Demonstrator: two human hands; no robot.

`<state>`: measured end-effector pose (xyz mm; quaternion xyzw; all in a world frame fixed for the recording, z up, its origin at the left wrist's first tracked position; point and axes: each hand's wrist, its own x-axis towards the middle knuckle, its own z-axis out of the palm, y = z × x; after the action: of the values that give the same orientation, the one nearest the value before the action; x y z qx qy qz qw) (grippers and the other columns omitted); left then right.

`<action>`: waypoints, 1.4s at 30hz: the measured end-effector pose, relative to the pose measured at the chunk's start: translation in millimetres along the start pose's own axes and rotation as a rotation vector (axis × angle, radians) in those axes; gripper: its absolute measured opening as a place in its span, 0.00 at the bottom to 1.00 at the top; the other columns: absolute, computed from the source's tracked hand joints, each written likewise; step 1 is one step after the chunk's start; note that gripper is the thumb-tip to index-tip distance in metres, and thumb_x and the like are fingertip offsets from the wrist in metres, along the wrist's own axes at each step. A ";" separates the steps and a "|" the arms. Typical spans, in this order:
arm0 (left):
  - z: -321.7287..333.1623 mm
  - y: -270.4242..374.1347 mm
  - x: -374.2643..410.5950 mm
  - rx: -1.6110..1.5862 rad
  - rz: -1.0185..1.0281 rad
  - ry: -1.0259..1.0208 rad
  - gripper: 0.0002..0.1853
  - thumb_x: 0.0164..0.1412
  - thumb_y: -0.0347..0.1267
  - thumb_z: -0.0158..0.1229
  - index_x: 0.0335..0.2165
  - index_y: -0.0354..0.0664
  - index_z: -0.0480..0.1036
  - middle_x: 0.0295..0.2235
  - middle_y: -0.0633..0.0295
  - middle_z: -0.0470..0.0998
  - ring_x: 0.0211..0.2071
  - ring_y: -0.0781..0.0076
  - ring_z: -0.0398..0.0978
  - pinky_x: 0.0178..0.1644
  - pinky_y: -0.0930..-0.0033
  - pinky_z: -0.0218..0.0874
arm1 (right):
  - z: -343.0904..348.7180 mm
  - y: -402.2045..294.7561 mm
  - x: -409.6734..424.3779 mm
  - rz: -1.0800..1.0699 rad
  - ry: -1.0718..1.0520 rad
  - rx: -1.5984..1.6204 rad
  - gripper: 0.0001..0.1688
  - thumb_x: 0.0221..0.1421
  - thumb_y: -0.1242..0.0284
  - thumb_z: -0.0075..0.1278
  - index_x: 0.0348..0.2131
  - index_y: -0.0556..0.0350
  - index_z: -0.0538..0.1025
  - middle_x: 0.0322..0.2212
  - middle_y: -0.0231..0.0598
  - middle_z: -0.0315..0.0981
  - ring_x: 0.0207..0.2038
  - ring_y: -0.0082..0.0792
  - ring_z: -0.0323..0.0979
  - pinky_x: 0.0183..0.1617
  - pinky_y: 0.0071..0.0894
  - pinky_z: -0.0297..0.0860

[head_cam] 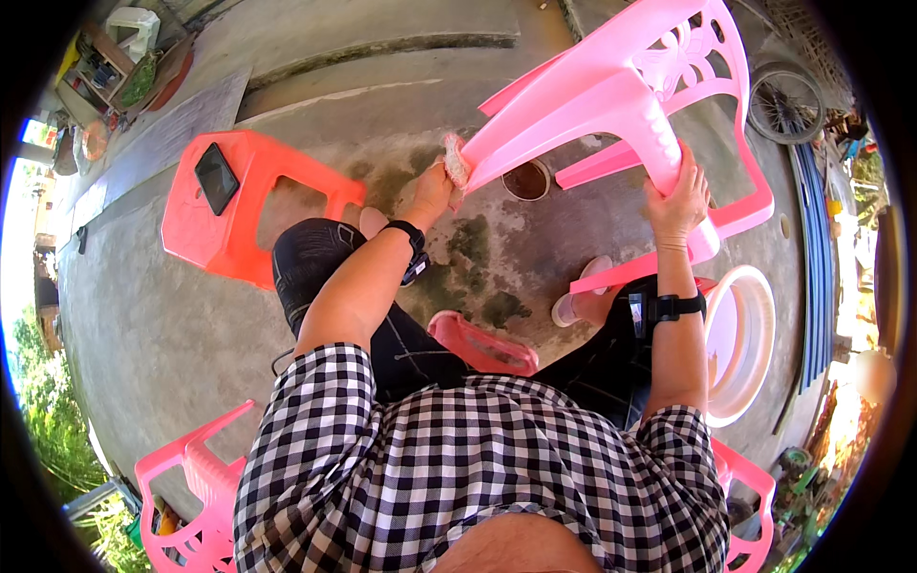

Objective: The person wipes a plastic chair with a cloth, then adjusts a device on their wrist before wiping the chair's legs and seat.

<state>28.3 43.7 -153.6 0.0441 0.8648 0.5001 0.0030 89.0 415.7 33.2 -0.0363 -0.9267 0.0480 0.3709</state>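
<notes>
A pink plastic armchair (pixel 573 118) is tilted off its feet in front of me, its openwork back at the upper right. My left hand (pixel 433 190) presses a whitish-pink cloth or scrubber (pixel 456 166) against the end of one chair leg. On the other side, my right hand (pixel 677 200) is wrapped around a ridged pink part of the chair, probably an armrest. Some of its fingers are hidden behind the plastic. Under the raised chair, a round container of dark brown liquid (pixel 526 179) stands on the wet, stained concrete floor (pixel 476 251).
An orange plastic stool (pixel 243 236) at left carries a black phone or tablet (pixel 216 179). A pale round basin (pixel 766 347) is beside my right leg. Between my legs is a pink plastic object (pixel 483 345). More pink chair parts (pixel 186 458) appear behind me. A wheel (pixel 786 102) stands upper right.
</notes>
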 end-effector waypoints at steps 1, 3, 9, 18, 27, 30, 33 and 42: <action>-2.2 2.1 -2.0 0.034 -0.002 0.014 0.12 0.62 0.31 0.47 0.42 0.37 0.70 0.34 0.48 0.78 0.36 0.50 0.76 0.40 0.61 0.66 | 0.0 0.2 -0.3 -0.001 0.006 0.000 0.45 0.34 0.68 0.61 0.56 0.41 0.67 0.42 0.36 0.71 0.46 0.44 0.69 0.51 0.43 0.64; -1.3 -6.8 -5.3 0.003 0.031 0.097 0.13 0.60 0.34 0.50 0.40 0.39 0.72 0.35 0.46 0.77 0.36 0.47 0.76 0.40 0.57 0.66 | -0.3 -2.9 -1.5 0.002 0.012 0.002 0.45 0.34 0.68 0.61 0.56 0.41 0.66 0.42 0.36 0.71 0.46 0.44 0.69 0.50 0.43 0.64; -2.0 31.8 -17.9 0.229 -0.032 0.099 0.17 0.61 0.35 0.46 0.44 0.36 0.70 0.47 0.44 0.71 0.47 0.45 0.70 0.50 0.53 0.62 | 1.4 3.3 1.1 0.019 0.013 -0.028 0.45 0.34 0.68 0.60 0.56 0.41 0.66 0.42 0.35 0.71 0.46 0.43 0.70 0.49 0.43 0.64; 36.8 100.2 -54.6 0.209 0.221 0.298 0.24 0.62 0.37 0.45 0.51 0.31 0.67 0.53 0.43 0.66 0.56 0.43 0.61 0.61 0.50 0.50 | 3.5 -6.3 -0.6 0.016 0.009 -0.047 0.45 0.35 0.68 0.61 0.56 0.40 0.66 0.42 0.35 0.71 0.47 0.44 0.69 0.51 0.45 0.64; 23.0 151.4 -38.4 -0.179 0.416 0.265 0.23 0.65 0.42 0.48 0.51 0.39 0.68 0.52 0.49 0.68 0.55 0.49 0.63 0.61 0.56 0.51 | 1.7 8.2 -6.3 0.055 -0.023 -0.017 0.48 0.35 0.67 0.62 0.58 0.42 0.63 0.46 0.37 0.70 0.50 0.45 0.68 0.54 0.46 0.62; 27.0 94.5 -29.0 -0.154 0.217 0.328 0.21 0.64 0.43 0.48 0.46 0.38 0.71 0.49 0.50 0.69 0.51 0.47 0.65 0.58 0.54 0.52 | 4.4 11.6 -6.0 0.074 -0.015 -0.019 0.48 0.35 0.67 0.62 0.58 0.42 0.63 0.46 0.38 0.70 0.50 0.46 0.68 0.54 0.47 0.62; 14.4 62.2 -20.5 -0.012 0.109 0.330 0.21 0.63 0.44 0.49 0.42 0.37 0.74 0.47 0.51 0.71 0.48 0.48 0.67 0.57 0.57 0.54 | 3.4 11.7 -10.0 0.141 -0.072 -0.068 0.48 0.35 0.67 0.62 0.58 0.43 0.63 0.46 0.38 0.70 0.51 0.47 0.67 0.55 0.47 0.62; 28.4 88.2 -16.7 -0.415 0.119 0.244 0.18 0.64 0.37 0.50 0.46 0.36 0.73 0.47 0.53 0.73 0.50 0.58 0.69 0.57 0.63 0.56 | 8.9 3.4 -15.4 0.028 0.023 -0.068 0.46 0.35 0.66 0.59 0.57 0.43 0.64 0.44 0.38 0.71 0.47 0.47 0.70 0.48 0.49 0.64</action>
<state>52.8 110.7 -92.1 0.0327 0.7333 0.6680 -0.1222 94.1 416.9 15.9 -0.0625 -0.9229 0.0213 0.3793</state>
